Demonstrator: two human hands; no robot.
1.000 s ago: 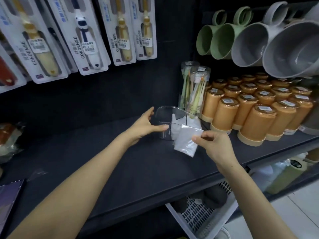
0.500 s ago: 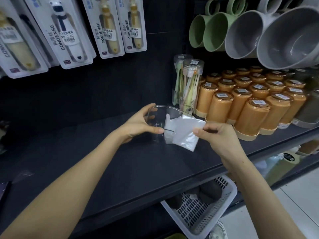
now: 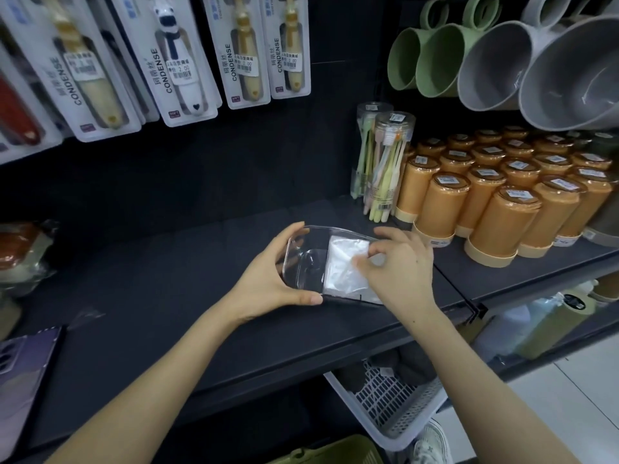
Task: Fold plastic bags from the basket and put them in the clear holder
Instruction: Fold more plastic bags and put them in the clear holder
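The clear holder stands on the dark shelf near its middle. My left hand grips its left end, fingers over the far rim and thumb at the near rim. Folded white plastic bags fill the holder's right half. My right hand is over that right half, its fingertips pinching the top of a folded bag inside the holder. A white slotted basket sits below the shelf edge with dark items in it.
Orange lidded cups and two clear tubes of toothbrushes stand close to the right of the holder. Carded toothbrush packs hang above. Green and grey mugs hang top right. A green basket rim shows at the bottom.
My right hand has carried the folded bag from in front of the holder into its right half. The view has tilted down a little. My left hand kept its grip on the holder.
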